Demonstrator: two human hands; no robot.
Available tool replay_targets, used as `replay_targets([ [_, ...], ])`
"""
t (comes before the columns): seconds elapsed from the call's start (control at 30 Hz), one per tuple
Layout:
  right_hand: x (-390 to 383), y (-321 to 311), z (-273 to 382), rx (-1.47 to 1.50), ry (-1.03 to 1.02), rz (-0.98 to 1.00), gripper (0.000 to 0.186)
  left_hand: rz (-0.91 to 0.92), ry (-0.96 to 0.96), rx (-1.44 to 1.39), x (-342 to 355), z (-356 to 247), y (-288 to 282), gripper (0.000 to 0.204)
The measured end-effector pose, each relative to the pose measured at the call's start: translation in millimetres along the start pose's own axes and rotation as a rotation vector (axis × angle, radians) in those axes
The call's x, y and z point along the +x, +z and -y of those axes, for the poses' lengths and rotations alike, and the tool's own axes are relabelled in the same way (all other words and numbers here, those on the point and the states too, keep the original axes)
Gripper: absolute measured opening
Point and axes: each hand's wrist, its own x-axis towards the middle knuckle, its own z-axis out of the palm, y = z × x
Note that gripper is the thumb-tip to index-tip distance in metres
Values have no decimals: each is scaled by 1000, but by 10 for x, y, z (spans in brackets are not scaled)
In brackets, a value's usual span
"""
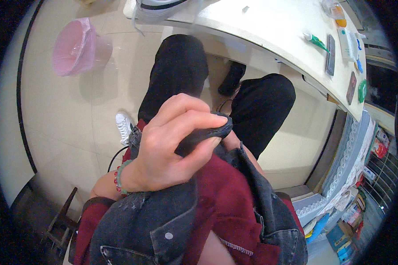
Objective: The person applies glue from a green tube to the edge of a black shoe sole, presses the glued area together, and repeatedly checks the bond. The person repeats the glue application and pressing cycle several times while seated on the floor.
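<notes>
In front of my torso, my left hand (170,137) is closed around a dark, rounded object (222,128). Its thumb presses from below and its fingers from above, near the object's end. I cannot make out what kind of thing it is. A beaded bracelet (123,177) circles the left wrist. Behind the object, only a small part of my right hand (231,140) shows, close to the object's far side. Its fingers are hidden, so its grip cannot be read. Both hands are above my lap, between the dark trousers (177,66) and the open denim jacket (163,221).
A white table (261,22) spans the far side, bearing a green-and-white tube (316,41), a dark flat bar (330,55) and a white box (348,44). A pink lined bin (75,48) stands far left. A dark chair (59,221) is near left.
</notes>
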Motion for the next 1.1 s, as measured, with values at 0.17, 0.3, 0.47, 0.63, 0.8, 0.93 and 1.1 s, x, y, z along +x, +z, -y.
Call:
replay_targets([
  [0.17,45,-65,-229,84,-5,70,17,-3,-11,-1,27,15,13,30],
  [0.3,48,-53,-292,89,-18,34,18,-8,-30,-1,37,17,9,29],
  [0.47,-48,-13,123,-73,-18,-124,16,-7,-38,11,49,27,0,29],
  [0.63,-357,-37,1146,-163,-81,-439,16,-31,-87,20,-20,32,-99,31],
  [0.8,-519,172,1888,-22,-386,-641,14,-162,-127,-48,-226,51,-324,33],
  [0.93,-324,343,2108,-195,-583,-355,39,-270,-146,-219,-456,127,-492,28],
  [1.1,-74,655,2181,-253,-569,-230,57,-319,-57,-338,-687,206,-550,26],
])
